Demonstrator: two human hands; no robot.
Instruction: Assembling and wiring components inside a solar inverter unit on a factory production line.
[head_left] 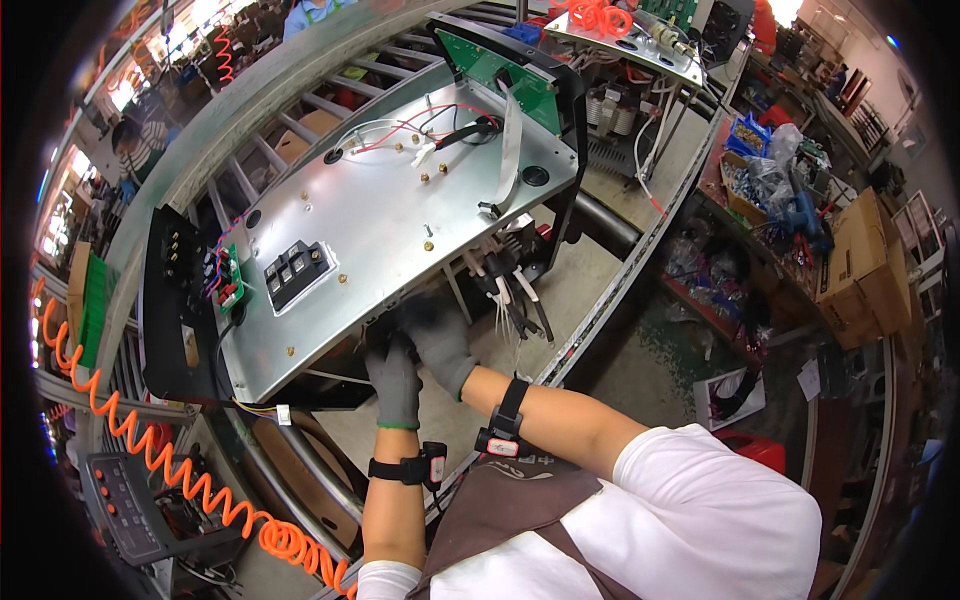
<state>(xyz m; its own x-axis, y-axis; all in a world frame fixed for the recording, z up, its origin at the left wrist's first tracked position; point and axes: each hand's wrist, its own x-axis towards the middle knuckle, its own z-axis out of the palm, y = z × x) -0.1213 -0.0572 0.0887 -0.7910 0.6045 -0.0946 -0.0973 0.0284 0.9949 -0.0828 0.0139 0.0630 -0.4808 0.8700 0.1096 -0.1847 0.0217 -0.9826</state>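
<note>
Grey work gloves cover both of my hands, which are close together at the near edge of a silvery metal panel (pixel 385 225) on an open machine chassis. My left hand (pixel 395 383) reaches up under that edge, and my right hand (pixel 440 345) lies just to its right. The fingers of both vanish into the dark space below the panel, so what they touch is hidden. On the panel sit a black block module (pixel 297 275), brass posts and thin wires. A bundle of loose cables (pixel 508 285) hangs right of my right hand.
A green circuit board (pixel 535 98) stands at the chassis's far end, a smaller one (pixel 231 280) at the left end. Roller bars (pixel 240 178) run beneath. An orange coiled hose (pixel 180 465) crosses the lower left. At right, a cluttered bench holds blue bins (pixel 748 135) beside a cardboard box (pixel 862 265).
</note>
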